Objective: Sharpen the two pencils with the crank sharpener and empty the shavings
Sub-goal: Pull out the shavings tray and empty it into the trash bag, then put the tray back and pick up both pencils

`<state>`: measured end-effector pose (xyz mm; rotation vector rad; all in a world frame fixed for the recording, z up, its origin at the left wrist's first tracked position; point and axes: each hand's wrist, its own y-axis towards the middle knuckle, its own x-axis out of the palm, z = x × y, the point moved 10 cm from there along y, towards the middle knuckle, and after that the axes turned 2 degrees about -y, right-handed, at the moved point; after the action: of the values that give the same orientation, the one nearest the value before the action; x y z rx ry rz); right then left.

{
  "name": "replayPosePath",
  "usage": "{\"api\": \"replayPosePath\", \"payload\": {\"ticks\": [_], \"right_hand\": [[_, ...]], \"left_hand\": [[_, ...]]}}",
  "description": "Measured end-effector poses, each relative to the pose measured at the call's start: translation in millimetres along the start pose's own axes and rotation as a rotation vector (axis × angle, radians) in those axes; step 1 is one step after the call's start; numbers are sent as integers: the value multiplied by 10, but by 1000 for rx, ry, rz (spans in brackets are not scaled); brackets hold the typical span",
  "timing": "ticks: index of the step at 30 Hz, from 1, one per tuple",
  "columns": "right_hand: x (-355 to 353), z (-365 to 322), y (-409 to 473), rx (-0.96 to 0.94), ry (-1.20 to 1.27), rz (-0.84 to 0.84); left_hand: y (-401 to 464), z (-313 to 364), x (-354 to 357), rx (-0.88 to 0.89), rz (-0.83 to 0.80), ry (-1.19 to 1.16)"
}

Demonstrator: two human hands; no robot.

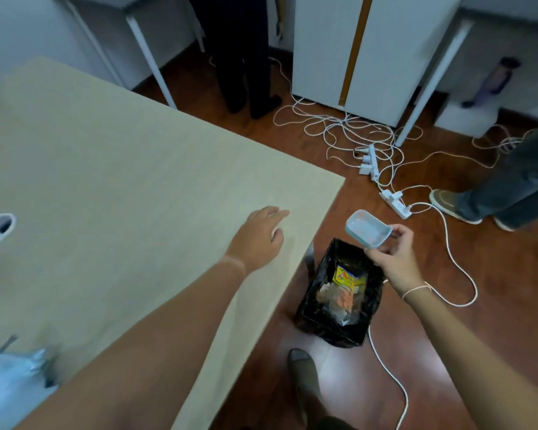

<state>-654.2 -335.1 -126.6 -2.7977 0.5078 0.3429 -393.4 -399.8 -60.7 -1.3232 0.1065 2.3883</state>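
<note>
Two hands, left [259,235] and right [393,262], one shavings tray [367,228], one bin [339,296], two power strips [396,203].

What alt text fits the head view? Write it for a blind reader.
The right hand holds a pale blue tray above a black-lined bin on the floor. The left hand rests open on the table.

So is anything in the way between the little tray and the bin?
Nothing visible. The right hand holds the tray above the far edge of the open bin, with only air between them.
</note>
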Motion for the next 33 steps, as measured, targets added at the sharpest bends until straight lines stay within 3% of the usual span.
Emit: {"api": "replayPosePath", "payload": {"ticks": [7,18,21,26,33], "right_hand": [[1199,-987,-215,-206,3,-312],[3281,-1430,-1308,-266,-144,-907],[3663,-1434,-1629,-278,-194,-1030],[4149,-1292,-1987,-319,-290,-1188],[4525,-1108,-2326,-327,-392,-1313]], "left_hand": [[-756,-705,-1149,-189,222,-8],[-2750,-1823,-2049,-612,477,13],[-3206,-2042,-1991,-739,464,2],[-3627,-2282,-1705,-899,281,-28],[-3796,-2501,-1449,-949,220,-29]]}}
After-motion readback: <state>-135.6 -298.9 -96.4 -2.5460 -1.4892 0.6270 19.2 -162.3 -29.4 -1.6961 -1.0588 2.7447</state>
